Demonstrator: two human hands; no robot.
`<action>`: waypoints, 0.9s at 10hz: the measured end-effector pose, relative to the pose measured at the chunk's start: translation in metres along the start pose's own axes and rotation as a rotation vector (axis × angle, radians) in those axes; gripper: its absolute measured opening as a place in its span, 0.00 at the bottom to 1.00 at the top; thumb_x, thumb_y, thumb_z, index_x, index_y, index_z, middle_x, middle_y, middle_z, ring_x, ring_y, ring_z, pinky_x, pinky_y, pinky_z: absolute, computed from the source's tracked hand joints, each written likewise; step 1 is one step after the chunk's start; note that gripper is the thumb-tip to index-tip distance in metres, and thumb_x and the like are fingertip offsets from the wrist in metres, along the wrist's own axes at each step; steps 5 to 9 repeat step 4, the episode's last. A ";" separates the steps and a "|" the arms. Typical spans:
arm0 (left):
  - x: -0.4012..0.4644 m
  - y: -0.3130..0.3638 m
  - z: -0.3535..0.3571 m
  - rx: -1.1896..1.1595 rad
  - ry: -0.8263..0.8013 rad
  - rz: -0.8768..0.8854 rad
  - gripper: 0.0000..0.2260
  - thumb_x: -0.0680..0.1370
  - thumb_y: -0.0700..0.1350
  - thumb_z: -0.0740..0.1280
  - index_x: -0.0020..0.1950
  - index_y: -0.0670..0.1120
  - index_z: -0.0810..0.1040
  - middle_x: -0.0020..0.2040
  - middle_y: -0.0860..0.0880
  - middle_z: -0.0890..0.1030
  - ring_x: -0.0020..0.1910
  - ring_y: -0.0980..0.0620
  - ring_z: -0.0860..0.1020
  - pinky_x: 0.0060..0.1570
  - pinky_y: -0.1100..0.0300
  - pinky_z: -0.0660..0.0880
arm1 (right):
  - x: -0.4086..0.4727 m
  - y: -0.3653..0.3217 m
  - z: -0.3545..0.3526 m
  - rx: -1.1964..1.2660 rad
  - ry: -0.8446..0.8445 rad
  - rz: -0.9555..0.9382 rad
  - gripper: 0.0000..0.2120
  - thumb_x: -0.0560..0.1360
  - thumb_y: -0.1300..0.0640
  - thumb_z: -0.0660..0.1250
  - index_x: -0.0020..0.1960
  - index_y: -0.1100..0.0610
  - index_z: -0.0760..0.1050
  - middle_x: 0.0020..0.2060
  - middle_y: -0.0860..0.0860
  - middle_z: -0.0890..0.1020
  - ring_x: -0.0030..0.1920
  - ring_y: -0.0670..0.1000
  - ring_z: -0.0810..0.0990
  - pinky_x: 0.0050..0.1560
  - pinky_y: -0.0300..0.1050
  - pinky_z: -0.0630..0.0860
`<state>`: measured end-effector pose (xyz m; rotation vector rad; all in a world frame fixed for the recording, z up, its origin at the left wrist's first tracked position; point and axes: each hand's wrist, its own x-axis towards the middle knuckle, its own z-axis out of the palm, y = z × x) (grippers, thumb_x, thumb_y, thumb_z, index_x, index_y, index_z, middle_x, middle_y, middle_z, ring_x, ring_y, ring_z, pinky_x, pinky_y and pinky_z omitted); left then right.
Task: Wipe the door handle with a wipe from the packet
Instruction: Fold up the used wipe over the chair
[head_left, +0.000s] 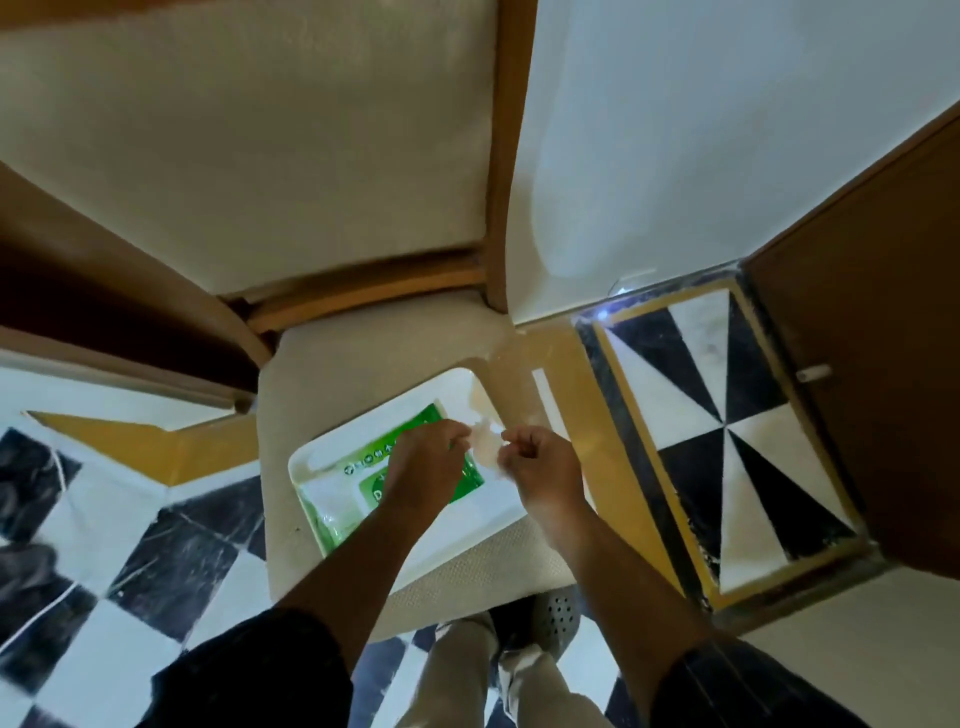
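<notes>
A green and white wipe packet (343, 488) lies on a white tray (457, 387) on a chair seat. Above the packet's right end, my left hand (426, 457) and my right hand (540, 462) pinch a small pale wipe (485, 441) between them. Both hands have their fingers closed on the wipe, one at each side. A brown door (883, 364) stands open at the right, and a small metal piece (813, 373) sticks out from its edge; I cannot tell whether it is the handle.
The tray rests on a cream upholstered chair (322, 364) with a wooden frame, its backrest rising ahead. The floor is black and white tiles with yellow borders. A white wall stands behind the chair. My legs and a perforated shoe show below the seat.
</notes>
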<state>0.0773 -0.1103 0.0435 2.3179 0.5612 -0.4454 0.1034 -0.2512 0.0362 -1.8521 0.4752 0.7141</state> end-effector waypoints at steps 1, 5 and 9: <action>0.020 -0.022 0.020 -0.007 -0.069 -0.022 0.14 0.78 0.42 0.65 0.63 0.47 0.80 0.57 0.42 0.85 0.53 0.44 0.82 0.54 0.55 0.76 | 0.029 0.024 0.010 -0.018 -0.033 -0.026 0.09 0.76 0.70 0.64 0.54 0.66 0.80 0.40 0.53 0.79 0.37 0.45 0.75 0.34 0.24 0.69; 0.030 -0.034 0.029 0.104 -0.110 0.103 0.15 0.79 0.39 0.63 0.65 0.46 0.78 0.67 0.45 0.79 0.67 0.45 0.74 0.68 0.54 0.68 | 0.039 0.038 0.015 -0.011 -0.115 0.034 0.15 0.76 0.66 0.62 0.60 0.58 0.79 0.58 0.55 0.82 0.58 0.55 0.79 0.64 0.52 0.74; 0.030 -0.034 0.029 0.104 -0.110 0.103 0.15 0.79 0.39 0.63 0.65 0.46 0.78 0.67 0.45 0.79 0.67 0.45 0.74 0.68 0.54 0.68 | 0.039 0.038 0.015 -0.011 -0.115 0.034 0.15 0.76 0.66 0.62 0.60 0.58 0.79 0.58 0.55 0.82 0.58 0.55 0.79 0.64 0.52 0.74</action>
